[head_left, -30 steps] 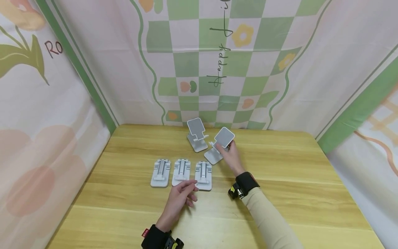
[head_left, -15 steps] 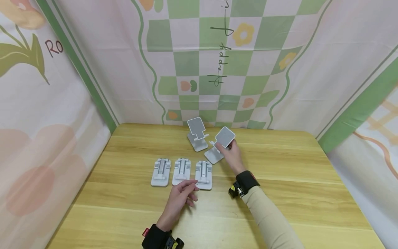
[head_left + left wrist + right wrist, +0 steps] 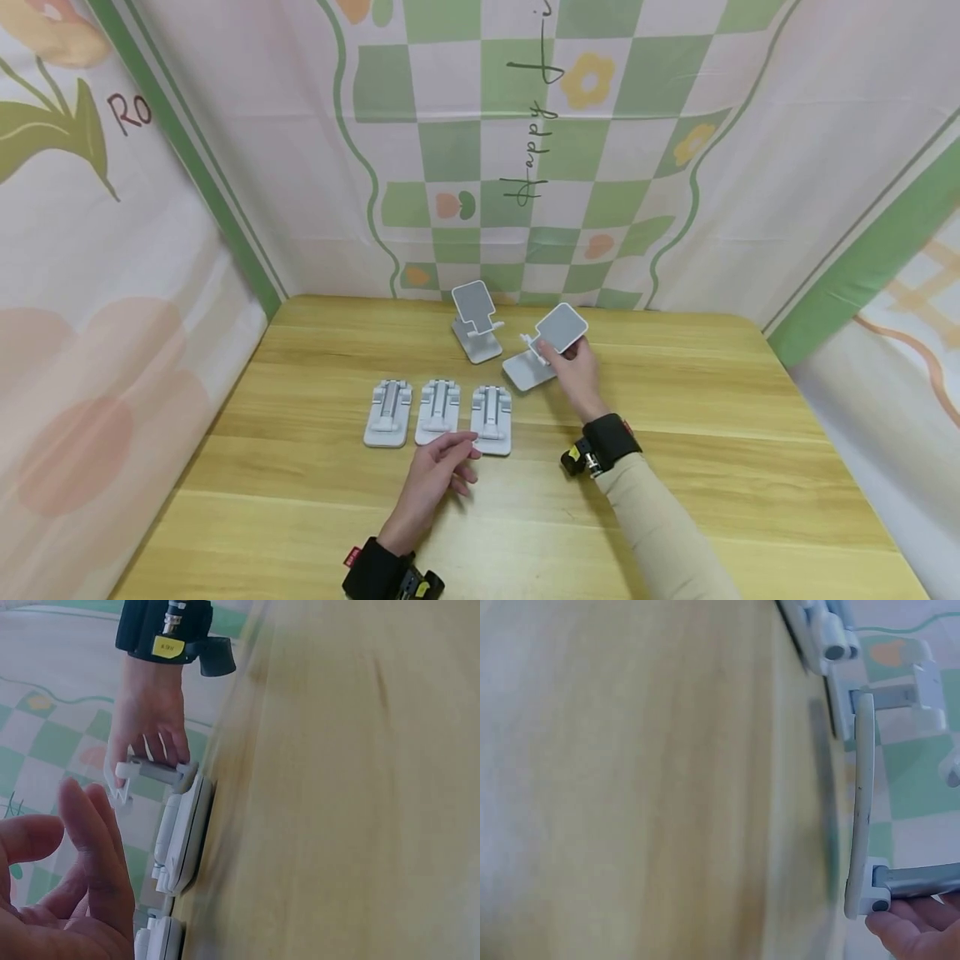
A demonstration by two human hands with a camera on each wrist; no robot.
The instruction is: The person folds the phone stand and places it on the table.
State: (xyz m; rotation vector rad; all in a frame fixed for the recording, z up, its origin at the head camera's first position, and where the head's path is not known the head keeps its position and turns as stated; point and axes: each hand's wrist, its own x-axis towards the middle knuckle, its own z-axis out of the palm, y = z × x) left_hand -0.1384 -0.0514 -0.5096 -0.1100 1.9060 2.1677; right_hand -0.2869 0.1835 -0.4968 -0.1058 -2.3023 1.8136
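Left hand (image 3: 433,483) (loosely bent) further back than the pinching right hand (image 3: 577,377).

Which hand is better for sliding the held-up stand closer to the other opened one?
Probably the right hand: it grips that unfolded stand, just right of the other unfolded stand. The left hand looks empty and is lower down, near the rightmost folded stand.

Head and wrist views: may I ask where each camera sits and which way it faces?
Head: head-worn, facing forward and down at the table; left grip and right grip show.
Left wrist: on that wrist, facing past left grip to right grip.
Right wrist: on that wrist, facing table and held stand; fingertips show.
Head and left wrist both show the right grip holding that stand.
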